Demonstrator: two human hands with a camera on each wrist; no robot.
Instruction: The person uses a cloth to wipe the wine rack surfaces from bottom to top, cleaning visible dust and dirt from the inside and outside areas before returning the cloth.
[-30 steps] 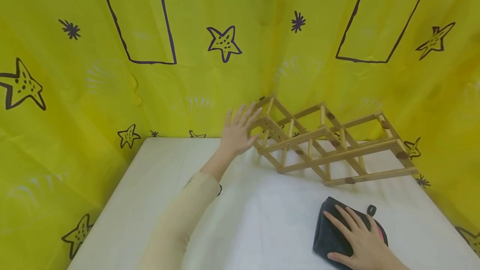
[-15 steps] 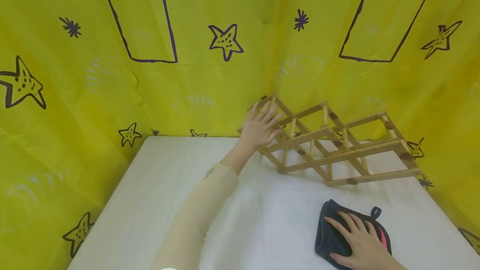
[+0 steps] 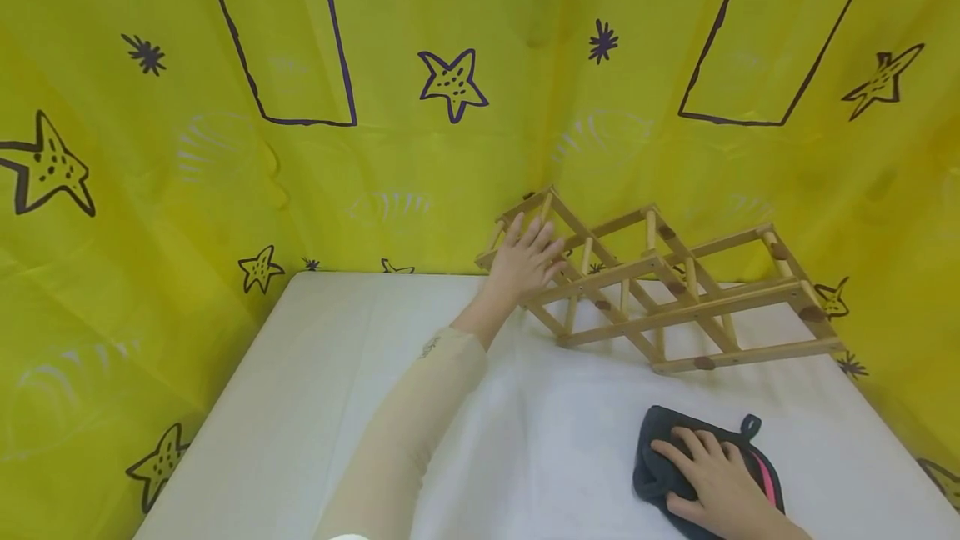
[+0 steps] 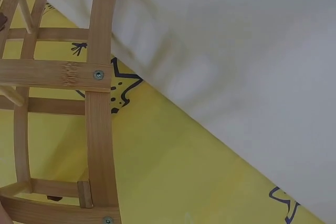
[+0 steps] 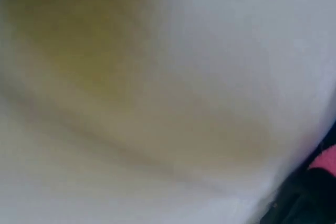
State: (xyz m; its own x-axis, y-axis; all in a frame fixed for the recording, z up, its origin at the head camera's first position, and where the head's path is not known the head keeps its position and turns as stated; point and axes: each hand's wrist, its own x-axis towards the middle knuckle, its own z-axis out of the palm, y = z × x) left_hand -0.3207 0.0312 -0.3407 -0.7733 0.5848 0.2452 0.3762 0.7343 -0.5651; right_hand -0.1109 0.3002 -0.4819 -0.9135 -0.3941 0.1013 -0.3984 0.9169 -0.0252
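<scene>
A wooden lattice wine rack [image 3: 652, 307] stands at the back right of the table. My left hand [image 3: 521, 265] lies over its left end, fingers spread across the bars. In the left wrist view the rack's bars [image 4: 100, 129] fill the left side, and most of the hand is out of sight. At the front right, a black cloth piece [image 3: 660, 473] with a hanging loop and a pink stripe lies on the table. My right hand [image 3: 720, 477] grips it from above, fingers bent and the fabric bunched under them. The right wrist view is blurred, with the black cloth [image 5: 310, 198] in its lower right corner.
A white-covered table [image 3: 315, 373] carries the rack and the cloth piece. Behind and beside it hangs a yellow curtain [image 3: 390, 157] printed with stars and frames. The rack stands close to the curtain and the table's back edge.
My left hand has moved right, from beside the rack's left end to over it. The fingers of my right hand have bent from nearly straight, and the black cloth has bunched and creased.
</scene>
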